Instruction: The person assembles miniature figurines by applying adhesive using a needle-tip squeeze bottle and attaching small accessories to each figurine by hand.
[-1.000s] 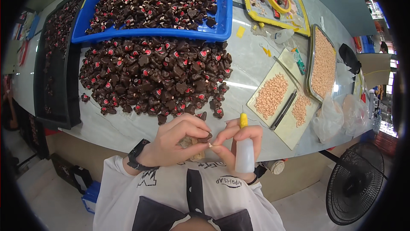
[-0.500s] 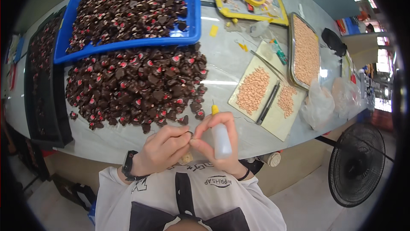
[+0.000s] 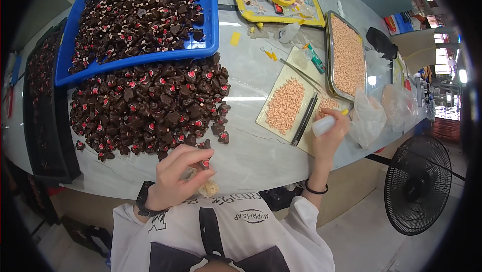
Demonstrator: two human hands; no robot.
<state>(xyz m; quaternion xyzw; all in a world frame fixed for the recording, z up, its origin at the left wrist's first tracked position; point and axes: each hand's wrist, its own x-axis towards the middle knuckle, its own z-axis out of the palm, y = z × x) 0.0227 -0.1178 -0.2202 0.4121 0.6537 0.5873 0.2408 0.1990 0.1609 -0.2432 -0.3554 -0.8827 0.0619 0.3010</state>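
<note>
My left hand pinches a small dark brown figure with a red and white spot between thumb and fingertips, near the table's front edge. A crumpled yellowish lump shows just below that hand. My right hand is closed round a translucent white squeeze bottle with a yellow tip. Its fingers are at a small heap of pink pieces on a cream board; whether they grip a piece cannot be made out. Left of that heap lie dark tweezers and a larger heap of pink pieces.
A big pile of brown figures spreads before a blue tray full of similar ones. A dark tray stands far left. Behind the board are a tray of pink pieces and a yellow-rimmed tray. Plastic bags and a black fan are right.
My right hand has moved away from my left hand, rightward to the small pink heap, carrying the bottle. My left hand has shifted slightly left, and its figure now shows the red spot.
</note>
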